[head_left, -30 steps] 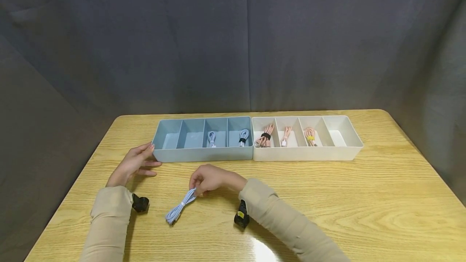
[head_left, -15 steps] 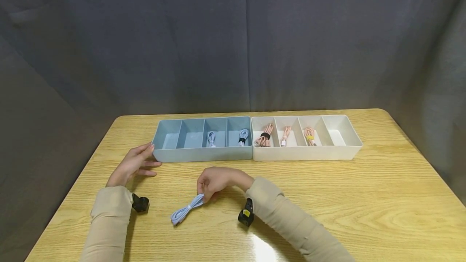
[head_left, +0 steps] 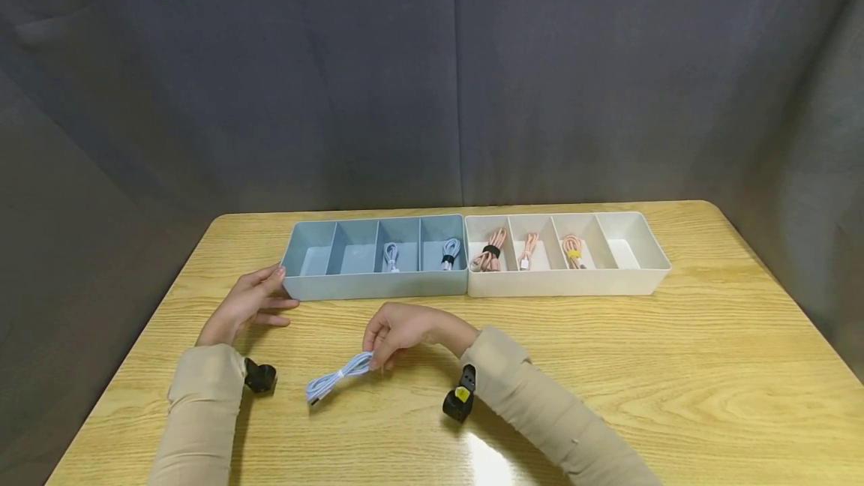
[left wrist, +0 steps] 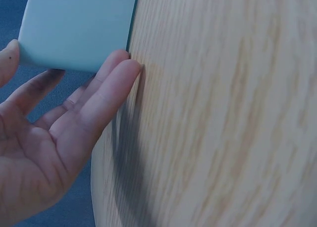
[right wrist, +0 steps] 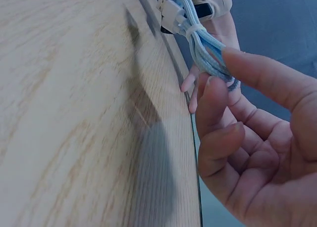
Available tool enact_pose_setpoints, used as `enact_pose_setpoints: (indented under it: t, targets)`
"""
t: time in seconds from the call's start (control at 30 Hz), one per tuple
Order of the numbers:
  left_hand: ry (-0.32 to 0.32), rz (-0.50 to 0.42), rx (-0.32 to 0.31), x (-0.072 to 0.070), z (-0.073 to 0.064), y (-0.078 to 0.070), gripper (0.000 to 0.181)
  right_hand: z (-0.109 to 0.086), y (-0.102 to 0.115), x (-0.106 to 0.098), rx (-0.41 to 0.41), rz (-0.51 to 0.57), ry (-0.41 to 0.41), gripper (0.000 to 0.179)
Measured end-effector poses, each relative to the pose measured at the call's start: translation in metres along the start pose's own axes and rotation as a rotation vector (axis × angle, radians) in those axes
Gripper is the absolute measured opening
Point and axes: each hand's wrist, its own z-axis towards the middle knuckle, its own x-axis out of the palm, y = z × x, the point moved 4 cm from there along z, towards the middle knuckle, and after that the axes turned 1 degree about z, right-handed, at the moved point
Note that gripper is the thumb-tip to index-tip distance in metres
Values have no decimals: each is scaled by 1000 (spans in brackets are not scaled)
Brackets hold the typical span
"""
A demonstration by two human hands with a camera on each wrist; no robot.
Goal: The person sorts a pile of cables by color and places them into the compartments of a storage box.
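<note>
My right hand [head_left: 412, 327] pinches one end of a bundled light-blue USB cable [head_left: 339, 376] between thumb and fingers, over the table's front middle. In the right wrist view a white tie wraps the cable [right wrist: 200, 38], and its USB plug [right wrist: 171, 14] points away from the hand. My left hand [head_left: 246, 304] touches the left end of the blue divided tray [head_left: 381, 289]. In the left wrist view the thumb lies by one edge of that tray, while the fairly straight fingers [left wrist: 106, 95] reach along its end.
A white divided tray [head_left: 567, 283] adjoins the blue one on its right. Blue cables [head_left: 391, 257] lie in two blue-tray compartments, pink cables [head_left: 529, 252] in three white ones. The wooden table [head_left: 641, 366] extends to a dark cloth backdrop [head_left: 405, 96].
The right hand first moved right with the cable, then slightly back to the left. The cable's free end swung left and up into a flatter slant. The left hand stayed at the tray.
</note>
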Motion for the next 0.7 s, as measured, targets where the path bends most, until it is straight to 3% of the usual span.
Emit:
enact_pose_setpoints:
  t: [0.17,0.47,0.7]
  targets:
    - [20,13,28,3,-6,-8,86,-3,2,-2,-25,11,-50,10]
    - [-8,18,-22,7,-11,-15,72,-9,5,-9,-70,56,-152,12]
    - [11,10,-3,8,-12,-16,71,-11,8,-11,-106,117,-220,12]
